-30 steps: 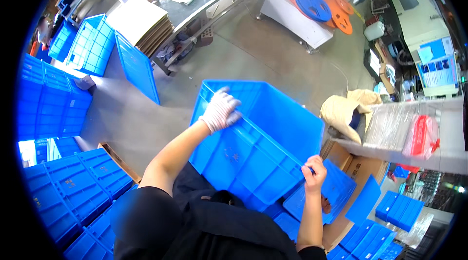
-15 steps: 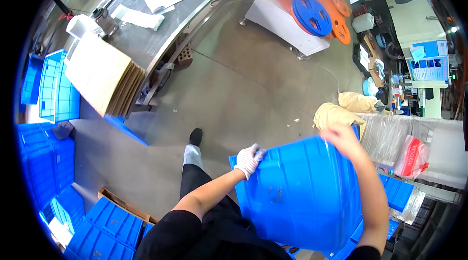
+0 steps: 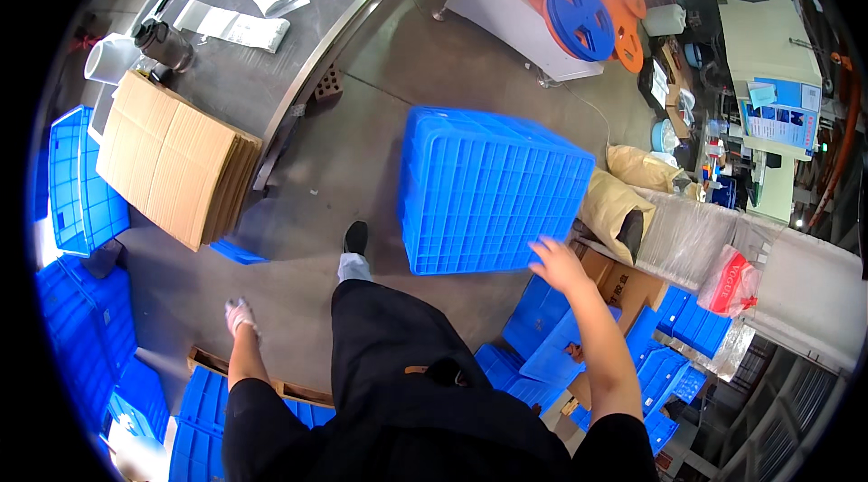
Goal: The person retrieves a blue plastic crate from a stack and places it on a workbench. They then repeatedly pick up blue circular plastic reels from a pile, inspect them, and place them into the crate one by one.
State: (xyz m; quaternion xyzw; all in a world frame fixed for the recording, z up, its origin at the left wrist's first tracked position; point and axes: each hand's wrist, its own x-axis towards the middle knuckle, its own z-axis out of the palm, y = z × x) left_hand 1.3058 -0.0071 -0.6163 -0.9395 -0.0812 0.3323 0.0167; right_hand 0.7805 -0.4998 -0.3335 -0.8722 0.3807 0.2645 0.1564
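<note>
A large blue plastic crate (image 3: 493, 197) is in front of me, its grid-ribbed face turned up toward me. What it rests on is hidden beneath it. My bare right hand (image 3: 559, 266) is at the crate's near right edge with the fingers apart; whether a fingertip still touches it I cannot tell. My left hand (image 3: 241, 316), in a white glove, hangs well off to the left with loose fingers and nothing in it.
A grey workbench (image 3: 226, 89) with flattened cardboard boxes (image 3: 167, 156) stands at the left. More blue crates (image 3: 86, 310) are stacked left and low right. Paper sacks (image 3: 610, 211) lie right of the crate. A white cabinet (image 3: 506, 16) carries blue and orange reels (image 3: 579, 21).
The crate has gone from against my body to farther ahead, and its ribbed face now shows. My left hand has let go and swung left; my right hand has opened and come lower.
</note>
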